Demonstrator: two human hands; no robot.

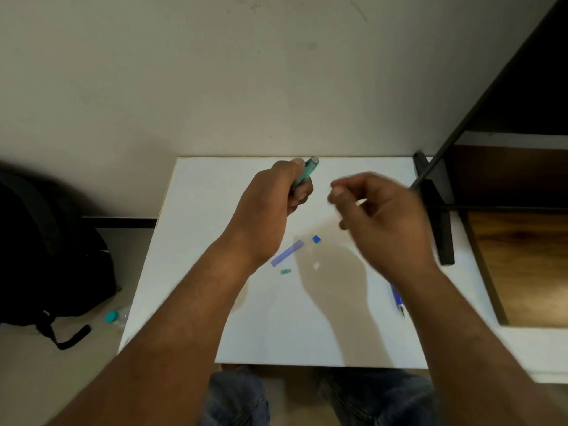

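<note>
My left hand (270, 207) grips a teal pen barrel (305, 172), whose open end points up and to the right above the white table (199, 272). My right hand (381, 216) hovers to the right of it, blurred, with thumb and forefinger pinched together; I cannot tell whether a small part sits between them. On the table below the hands lie a translucent purple pen barrel (287, 253), a small blue cap piece (316, 239), a small teal piece (285, 271) and a tiny clear piece (316, 265). A blue pen (399, 301) lies partly under my right forearm.
A black bar (436, 216) of a frame lies along the table's right side, beside a wooden shelf (522, 265). A black backpack (46, 256) and a teal-capped bottle (115, 315) lie on the floor at left. A wall stands behind the table.
</note>
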